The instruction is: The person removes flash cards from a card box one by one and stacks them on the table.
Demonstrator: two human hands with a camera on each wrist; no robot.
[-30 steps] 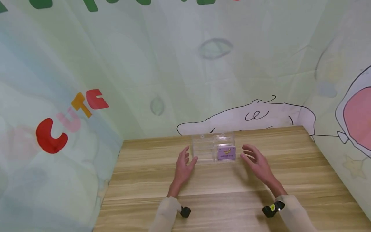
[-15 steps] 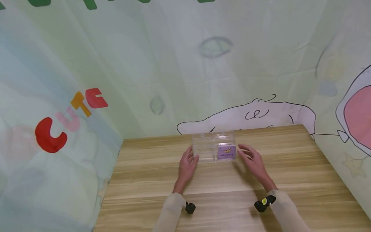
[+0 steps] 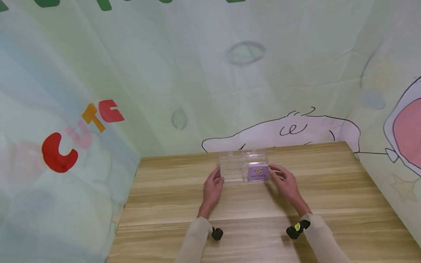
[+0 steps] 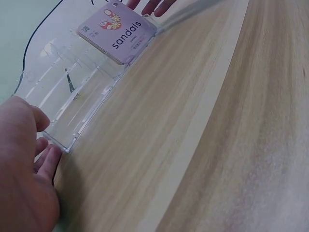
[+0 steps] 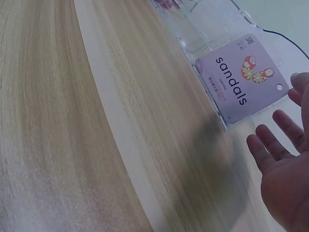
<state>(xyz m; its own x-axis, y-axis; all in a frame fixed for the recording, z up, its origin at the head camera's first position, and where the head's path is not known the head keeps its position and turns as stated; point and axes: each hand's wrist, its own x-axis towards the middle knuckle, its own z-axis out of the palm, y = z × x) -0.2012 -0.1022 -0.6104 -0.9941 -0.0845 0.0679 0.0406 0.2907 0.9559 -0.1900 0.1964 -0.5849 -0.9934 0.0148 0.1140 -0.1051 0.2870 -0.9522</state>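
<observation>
Clear compartmented rack (image 3: 231, 168), purple "sandals" card (image 3: 258, 172) inside, front right

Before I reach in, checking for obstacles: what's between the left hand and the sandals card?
The head view shows the left section of the transparent rack between them.

Muted light, soft shadow on table (image 5: 145, 121), glints on clear rack (image 3: 231, 167), slight blur

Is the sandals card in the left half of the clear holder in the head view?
No, the head view shows the sandals card in the right half of the clear holder, nearest the right hand.
</observation>
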